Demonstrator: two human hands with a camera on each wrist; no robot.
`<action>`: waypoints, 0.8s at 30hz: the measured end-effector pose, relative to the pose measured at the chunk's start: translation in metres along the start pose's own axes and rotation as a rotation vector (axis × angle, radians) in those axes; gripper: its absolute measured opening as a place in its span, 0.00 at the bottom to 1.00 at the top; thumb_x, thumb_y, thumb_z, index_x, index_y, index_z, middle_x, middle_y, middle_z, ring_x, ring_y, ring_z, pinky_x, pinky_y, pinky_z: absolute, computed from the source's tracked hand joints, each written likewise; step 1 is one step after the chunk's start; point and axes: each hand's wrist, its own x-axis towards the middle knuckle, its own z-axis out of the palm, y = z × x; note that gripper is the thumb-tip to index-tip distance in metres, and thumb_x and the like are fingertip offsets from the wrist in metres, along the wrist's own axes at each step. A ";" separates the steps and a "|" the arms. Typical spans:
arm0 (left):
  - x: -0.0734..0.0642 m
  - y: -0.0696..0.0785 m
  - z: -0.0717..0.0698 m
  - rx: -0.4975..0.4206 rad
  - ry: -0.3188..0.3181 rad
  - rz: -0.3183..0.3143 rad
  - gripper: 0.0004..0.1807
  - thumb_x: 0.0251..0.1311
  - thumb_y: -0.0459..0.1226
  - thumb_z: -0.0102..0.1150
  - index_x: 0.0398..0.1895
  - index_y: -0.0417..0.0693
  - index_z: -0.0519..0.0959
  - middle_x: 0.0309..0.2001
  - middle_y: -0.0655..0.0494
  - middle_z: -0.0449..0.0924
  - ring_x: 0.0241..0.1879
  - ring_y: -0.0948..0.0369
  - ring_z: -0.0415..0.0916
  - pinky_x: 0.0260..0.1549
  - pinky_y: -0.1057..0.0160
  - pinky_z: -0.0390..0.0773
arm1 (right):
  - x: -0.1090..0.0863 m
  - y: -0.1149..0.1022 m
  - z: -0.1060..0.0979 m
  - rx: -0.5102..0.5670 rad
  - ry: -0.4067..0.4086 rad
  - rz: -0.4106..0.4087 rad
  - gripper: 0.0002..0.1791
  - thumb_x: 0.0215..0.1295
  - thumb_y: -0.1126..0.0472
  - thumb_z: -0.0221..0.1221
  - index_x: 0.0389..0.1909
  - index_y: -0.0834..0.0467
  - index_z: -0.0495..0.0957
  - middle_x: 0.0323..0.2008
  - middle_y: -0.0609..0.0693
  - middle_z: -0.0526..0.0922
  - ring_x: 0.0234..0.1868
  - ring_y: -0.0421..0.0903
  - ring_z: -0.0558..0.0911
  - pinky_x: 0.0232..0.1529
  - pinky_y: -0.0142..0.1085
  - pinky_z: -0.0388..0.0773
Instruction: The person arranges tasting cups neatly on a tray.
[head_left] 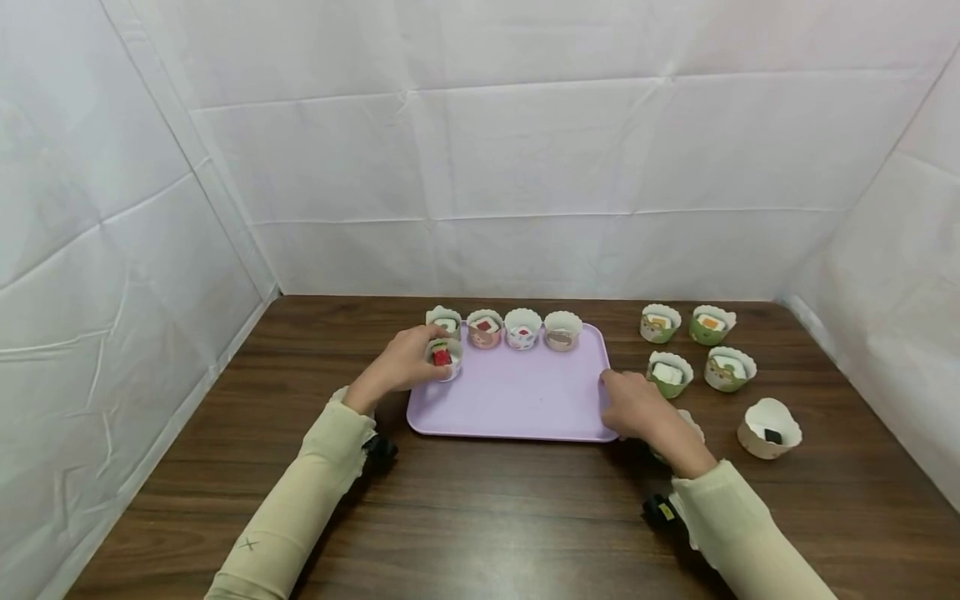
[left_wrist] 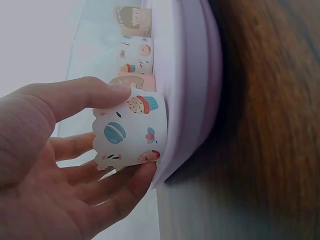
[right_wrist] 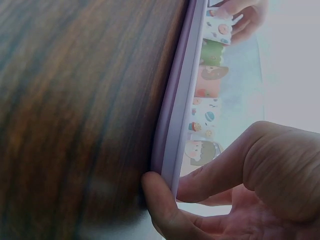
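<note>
My left hand [head_left: 408, 360] grips a white paper cupcake cup [left_wrist: 132, 127] printed with cupcakes and macarons, thumb on one side and fingers on the other. A red piece shows inside the cup in the head view. The cup is at the left end of the lilac tray [head_left: 517, 400]. Along the tray's far edge stand a green cup [head_left: 435, 316], a pink cup [head_left: 485, 337], another white printed cup [head_left: 522, 340] and a beige cup [head_left: 562, 341]. My right hand [head_left: 637, 404] pinches the tray's right rim between thumb and fingers, as the right wrist view shows.
Right of the tray, several green-patterned cups [head_left: 669, 387] holding white and orange pieces stand on the dark wooden table [head_left: 480, 517]. A beige cup [head_left: 761, 447] with a black piece is nearer the right edge. My right forearm partly covers one cup [head_left: 692, 423]. White sheeting [head_left: 525, 167] encloses the table.
</note>
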 end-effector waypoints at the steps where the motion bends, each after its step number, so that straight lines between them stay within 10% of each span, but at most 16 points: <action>1: 0.000 0.000 0.000 0.003 -0.001 -0.006 0.34 0.60 0.41 0.71 0.69 0.39 0.73 0.66 0.41 0.78 0.69 0.43 0.72 0.70 0.42 0.72 | 0.000 0.000 0.000 0.003 -0.004 0.005 0.27 0.55 0.71 0.57 0.59 0.73 0.73 0.41 0.65 0.81 0.30 0.51 0.80 0.24 0.37 0.78; 24: -0.004 -0.003 -0.004 -0.027 -0.041 -0.066 0.34 0.61 0.38 0.67 0.69 0.39 0.68 0.64 0.38 0.77 0.60 0.47 0.75 0.59 0.47 0.79 | 0.002 0.001 0.002 0.012 -0.010 0.009 0.29 0.55 0.71 0.57 0.61 0.74 0.72 0.39 0.64 0.81 0.28 0.50 0.79 0.22 0.35 0.77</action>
